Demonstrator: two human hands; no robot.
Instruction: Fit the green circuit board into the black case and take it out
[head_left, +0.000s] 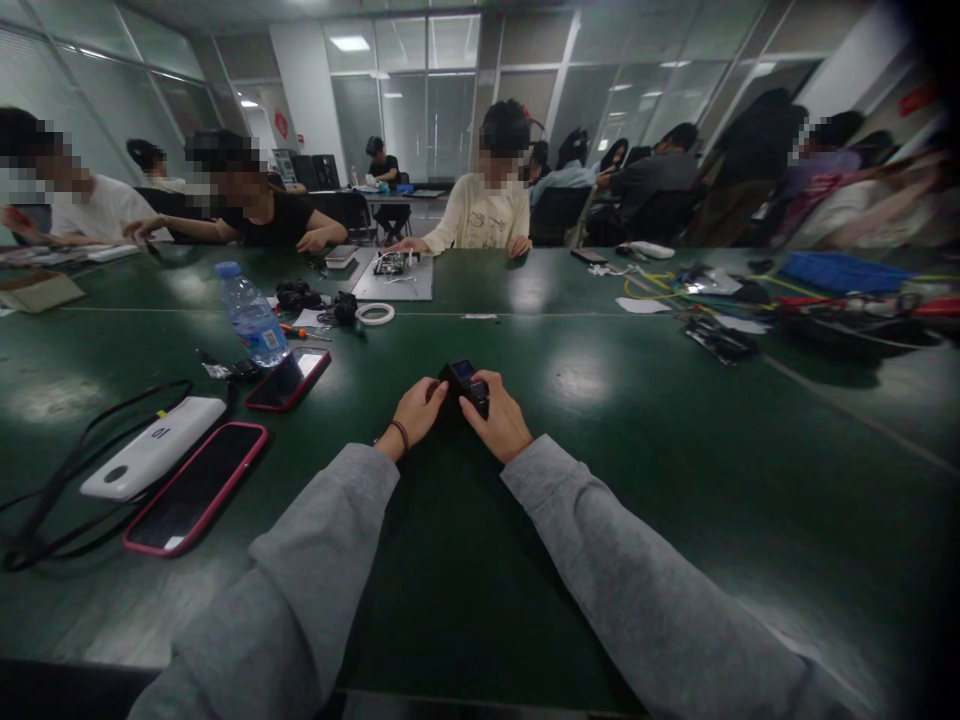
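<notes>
A small black device with a little screen (pixel 464 370) is held between my two hands, just above or on the green table; I cannot tell if it touches the surface. Its exact kind is not clear. My left hand (pixel 417 412) grips its left side, with thumb and fingers closed on the edge. Round that wrist is a dark bracelet (pixel 401 432). My right hand (pixel 498 415) wraps the device's right side, thumb and fingers lying over the dark part below the screen. The lower body of the device is in shadow and partly hidden by my fingers.
To the left are a red-cased phone (pixel 199 488), a white power bank (pixel 154 450), black cable, a second phone (pixel 289 379) and a water bottle (pixel 251 315). A tape roll (pixel 375 314) lies ahead. Cables and a blue tray (pixel 844 272) are at right. Several people sit around.
</notes>
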